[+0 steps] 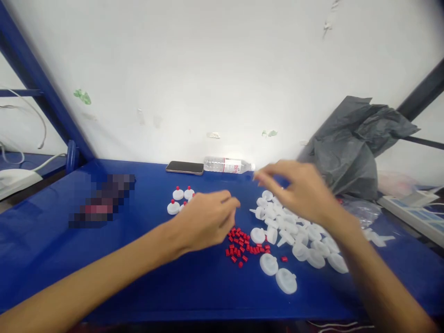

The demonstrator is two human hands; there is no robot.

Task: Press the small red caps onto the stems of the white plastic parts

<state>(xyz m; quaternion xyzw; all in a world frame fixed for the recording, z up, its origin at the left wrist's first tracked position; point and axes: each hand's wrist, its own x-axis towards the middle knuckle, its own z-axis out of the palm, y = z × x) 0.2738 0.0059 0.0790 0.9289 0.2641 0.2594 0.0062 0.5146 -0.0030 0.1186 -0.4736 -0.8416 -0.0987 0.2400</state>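
My left hand (204, 219) hovers over the blue table (52, 245) with fingers curled together in a pinch, just above a pile of small red caps (243, 245). Whatever it pinches is too small to make out. My right hand (294, 187) is raised over a heap of white plastic discs (298, 231), its fingers bent and drawn together, blurred by motion. Behind my left hand stand three white discs fitted with red caps (178, 199).
A phone (184, 167) and a lying water bottle (227, 165) rest against the white wall at the back. A grey plastic bag (354, 143) sits at the right, a power strip (412, 208) beyond it. A pixelated object (102, 199) lies at left.
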